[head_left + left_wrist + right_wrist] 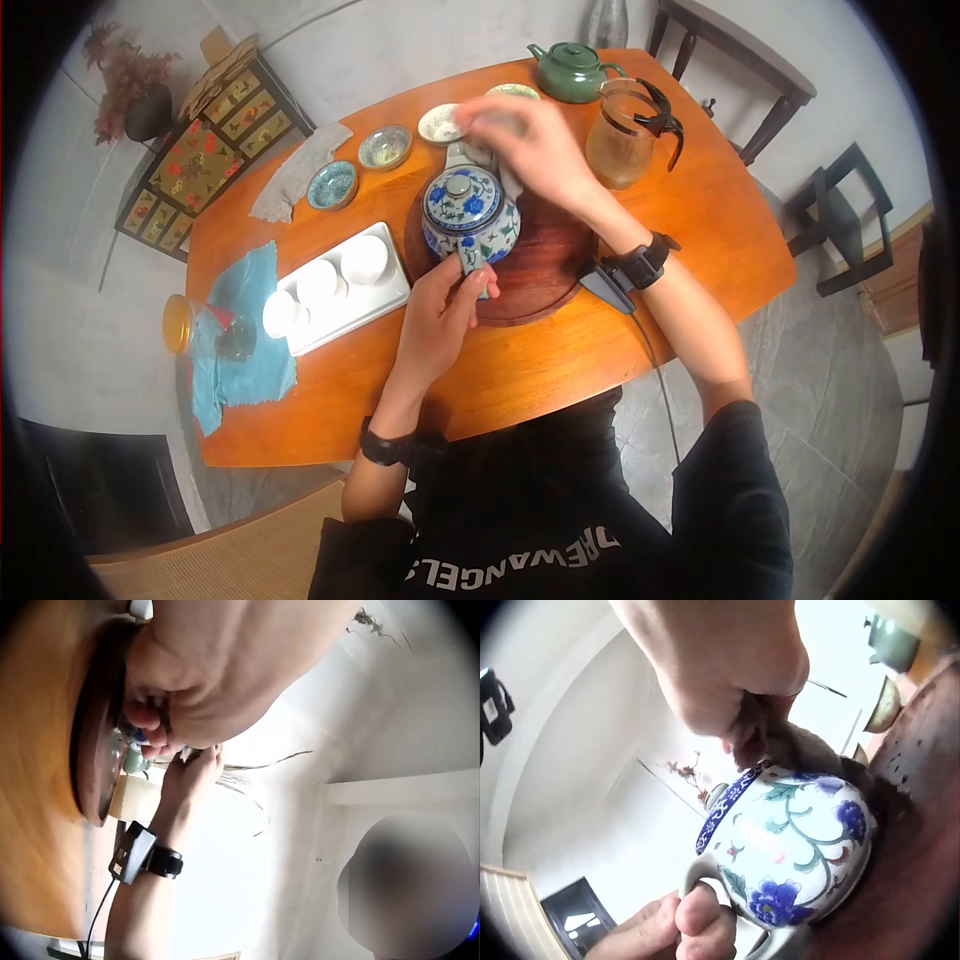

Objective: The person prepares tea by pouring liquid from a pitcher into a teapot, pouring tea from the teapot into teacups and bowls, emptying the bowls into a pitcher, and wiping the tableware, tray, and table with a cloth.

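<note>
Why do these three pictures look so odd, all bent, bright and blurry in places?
Head view: a fisheye lens bends the orange table and darkens the corners; the right hand is smeared. Left wrist view: the left hand is too near, soft and out of focus, and a smooth blurred oval sits at lower right. Right wrist view: the background is washed out white, yet the teapot is fairly sharp.

Upside-down "DREWANGELS" on black shirt (560,540)

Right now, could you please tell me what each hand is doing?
Left hand: grips the teapot by its handle.
Right hand: holds a grey cloth against the teapot.
</note>
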`<state>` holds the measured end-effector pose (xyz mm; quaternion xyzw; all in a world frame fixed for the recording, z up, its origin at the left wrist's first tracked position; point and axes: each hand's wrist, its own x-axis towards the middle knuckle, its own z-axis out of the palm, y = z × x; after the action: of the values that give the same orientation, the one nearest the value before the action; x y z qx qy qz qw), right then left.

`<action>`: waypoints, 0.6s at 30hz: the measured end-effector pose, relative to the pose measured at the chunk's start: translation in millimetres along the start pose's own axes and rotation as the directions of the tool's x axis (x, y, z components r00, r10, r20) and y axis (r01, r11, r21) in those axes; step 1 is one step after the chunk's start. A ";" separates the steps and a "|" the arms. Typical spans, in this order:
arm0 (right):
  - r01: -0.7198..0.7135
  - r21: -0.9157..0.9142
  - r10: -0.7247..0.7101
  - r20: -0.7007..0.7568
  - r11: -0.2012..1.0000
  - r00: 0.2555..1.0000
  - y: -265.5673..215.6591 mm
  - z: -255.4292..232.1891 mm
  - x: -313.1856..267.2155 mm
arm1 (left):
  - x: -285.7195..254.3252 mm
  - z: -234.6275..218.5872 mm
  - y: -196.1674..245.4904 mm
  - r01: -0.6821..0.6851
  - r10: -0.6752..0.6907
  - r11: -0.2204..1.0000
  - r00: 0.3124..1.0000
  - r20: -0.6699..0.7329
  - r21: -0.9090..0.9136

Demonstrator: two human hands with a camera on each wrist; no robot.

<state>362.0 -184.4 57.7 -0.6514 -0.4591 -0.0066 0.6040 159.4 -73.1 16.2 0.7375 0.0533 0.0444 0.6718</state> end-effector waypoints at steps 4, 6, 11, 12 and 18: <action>-0.196 0.775 0.368 -0.051 0.601 0.928 -3.1 3.5 -13.1 | -22.0 -8.7 16.8 -0.017 0.019 0.999 0.998 0.064 -0.028; -0.245 0.863 0.386 0.063 0.443 0.920 -16.6 13.3 -30.1 | -35.6 -11.2 26.2 -0.056 0.058 0.998 0.995 0.084 -0.028; -0.317 0.891 0.456 0.145 0.326 0.878 -36.3 31.0 -65.8 | -64.8 -20.8 42.5 0.046 -0.034 0.991 0.994 0.099 -0.125; -0.313 0.939 0.512 0.199 0.144 0.836 -36.4 40.8 -78.0 | -68.9 -21.0 40.7 0.019 -0.012 0.991 0.998 0.054 -0.131; -0.111 0.928 0.496 0.288 -0.355 0.819 -82.5 98.5 -100.0 | -94.5 -11.3 46.0 -0.095 0.057 0.958 0.988 -0.145 -0.270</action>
<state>200.4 -177.8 39.2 -0.0172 -0.0061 0.4373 0.8991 65.1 -79.2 63.6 0.6335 0.0638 0.1272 0.7605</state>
